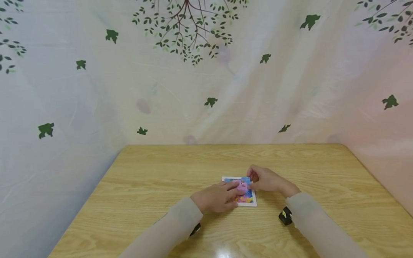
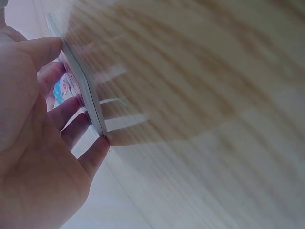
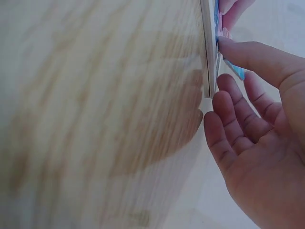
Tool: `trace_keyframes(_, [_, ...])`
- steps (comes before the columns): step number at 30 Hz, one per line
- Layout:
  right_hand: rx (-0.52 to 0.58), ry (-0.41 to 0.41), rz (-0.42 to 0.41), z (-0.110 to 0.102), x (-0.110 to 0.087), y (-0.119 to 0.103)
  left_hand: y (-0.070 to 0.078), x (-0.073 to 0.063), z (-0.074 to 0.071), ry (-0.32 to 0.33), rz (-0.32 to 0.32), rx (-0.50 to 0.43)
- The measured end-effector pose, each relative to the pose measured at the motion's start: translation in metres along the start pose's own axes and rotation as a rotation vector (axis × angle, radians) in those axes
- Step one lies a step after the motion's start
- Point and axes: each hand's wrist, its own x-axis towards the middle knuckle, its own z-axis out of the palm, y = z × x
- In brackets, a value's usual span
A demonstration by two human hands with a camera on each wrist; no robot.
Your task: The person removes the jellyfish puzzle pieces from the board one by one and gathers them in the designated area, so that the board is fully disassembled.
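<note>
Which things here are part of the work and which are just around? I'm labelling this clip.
In use: picture board, left hand resting on it, right hand at its right edge.

Just around: wooden table, leaf-print curtain.

Table (image 1: 133,193): pale wood grain, smooth, glossy finish, a bright light glare near the front edge. Puzzle board (image 1: 248,202) at table centre: thin, flat card or board by the look of it, white matt rim, colourful printed face. Backdrop (image 1: 87,92) behind the table: soft draped cloth, faint sheen, printed leaves and branches. Sleeves (image 1: 183,222): light matt knit fabric.
</note>
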Motion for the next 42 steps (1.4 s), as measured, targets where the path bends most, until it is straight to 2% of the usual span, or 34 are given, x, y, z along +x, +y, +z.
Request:
trace_keyframes(8, [0.049,0.032,0.003,-0.001,0.0,-0.002,-0.002,0.002,0.002,-0.012,-0.006,-0.004])
trace_keyframes(17, [0.047,0.061,0.024,-0.018,-0.01,-0.004,-0.001,0.002,0.001,0.0,-0.016,0.033])
trace_keyframes(27, [0.028,0.071,0.087,-0.04,-0.032,0.019,-0.001,0.004,0.004,0.001,-0.017,0.034])
trace_keyframes(32, [0.039,0.053,0.114,-0.055,-0.049,0.032,-0.001,0.004,0.005,-0.001,-0.019,0.035])
trace_keyframes(36, [0.064,0.033,0.104,-0.066,-0.063,0.042,0.0,0.003,0.004,-0.001,-0.023,0.03])
trace_keyframes(42, [0.047,0.02,0.133,-0.08,-0.082,0.056,0.0,0.003,0.003,-0.001,-0.023,0.025])
